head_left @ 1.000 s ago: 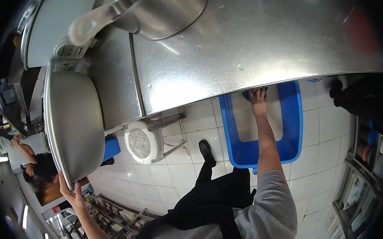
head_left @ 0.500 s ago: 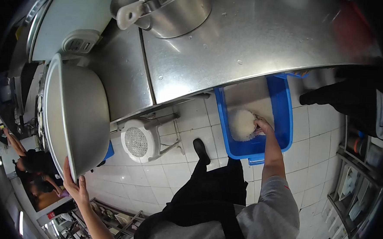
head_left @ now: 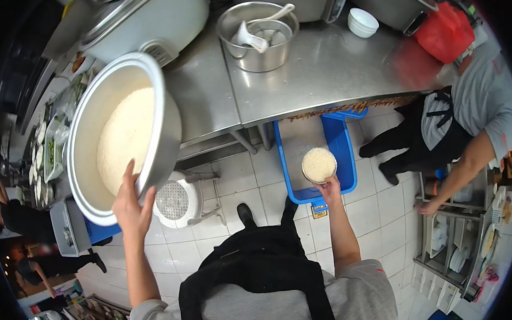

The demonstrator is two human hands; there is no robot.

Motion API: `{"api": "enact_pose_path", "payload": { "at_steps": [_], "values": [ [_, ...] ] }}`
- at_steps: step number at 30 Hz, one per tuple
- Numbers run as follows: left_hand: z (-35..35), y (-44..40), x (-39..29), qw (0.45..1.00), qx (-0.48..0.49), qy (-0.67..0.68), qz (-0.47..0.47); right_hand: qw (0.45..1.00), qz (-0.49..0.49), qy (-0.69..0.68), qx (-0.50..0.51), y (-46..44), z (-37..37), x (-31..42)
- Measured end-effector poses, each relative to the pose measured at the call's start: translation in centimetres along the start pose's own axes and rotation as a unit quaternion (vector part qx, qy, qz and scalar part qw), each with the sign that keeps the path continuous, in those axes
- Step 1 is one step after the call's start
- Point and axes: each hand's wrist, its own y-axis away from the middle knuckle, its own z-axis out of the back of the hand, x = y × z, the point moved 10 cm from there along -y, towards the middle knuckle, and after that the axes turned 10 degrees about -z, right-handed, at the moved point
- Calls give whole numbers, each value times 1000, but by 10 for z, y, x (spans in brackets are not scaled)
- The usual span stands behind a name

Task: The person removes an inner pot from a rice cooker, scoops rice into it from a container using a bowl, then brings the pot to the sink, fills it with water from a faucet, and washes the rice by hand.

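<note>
My left hand [head_left: 133, 207] grips the near rim of a large silver inner pot [head_left: 172, 129], with the thumb outside and fingers over the edge. The pot tilts toward me, and white rice [head_left: 124, 138] lies inside it. My right hand [head_left: 328, 190] holds a small round bowl [head_left: 305, 175] heaped with rice by its edge. That bowl is over a blue plastic bin [head_left: 348, 159], which has more rice [head_left: 295, 136] in it. The underside of the bowl is hidden.
A steel counter [head_left: 319, 65] carries a metal pot [head_left: 264, 62] with a white-handled utensil, white bowls [head_left: 363, 23] and a red bag [head_left: 445, 34]. Below stands a white stool [head_left: 175, 202]. A co-worker [head_left: 461, 107] is at the right near a shelf rack [head_left: 454, 240]; others are far left.
My right hand has raised the bowl of rice up from the bin. The large pot now shows its rice-filled inside. My view has shifted, bringing the co-worker at right into sight.
</note>
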Motion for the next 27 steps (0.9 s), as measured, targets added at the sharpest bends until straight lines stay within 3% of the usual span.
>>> {"api": "enact_pose_path", "payload": {
  "at_steps": [6, 10, 12, 14, 16, 18, 20, 21, 22, 24, 25, 26, 27],
  "values": [
    [12, 5, 1, 996, -49, 18, -66, 993, 56, 49, 95, 114, -147, 60],
    [16, 8, 5, 997, -29, 17, -69, 970, 60, 85, 222, 191, -303, 87],
    [18, 11, 6, 996, -36, 21, -81, 939, 125, 101, 304, 237, -389, 90],
    [18, 13, 9, 996, -32, 31, -76, 906, 241, 166, 306, 269, -457, 87],
    [18, 13, 10, 996, -27, 41, -78, 739, 524, 299, 301, 306, -518, 82],
    [17, 13, 10, 995, -22, 46, -80, 628, 610, 417, 245, 326, -557, 56],
    [17, 12, 9, 996, -20, 46, -78, 448, 713, 485, 236, 339, -584, 25],
    [17, 11, 10, 996, -24, 45, -75, 404, 719, 506, 252, 339, -594, 10],
    [16, 11, 11, 996, -27, 46, -71, 408, 718, 506, 249, 338, -599, 5],
    [19, 10, 10, 996, -26, 51, -65, 341, 740, 509, 277, 347, -607, -15],
    [20, 10, 10, 996, -29, 56, -56, 334, 751, 500, 272, 348, -609, -15],
    [17, 10, 9, 996, -22, 57, -60, 340, 749, 502, 267, 343, -612, -15],
    [20, 10, 9, 996, -44, 53, -63, 404, 740, 464, 272, 339, -612, -4]
  ]
}}
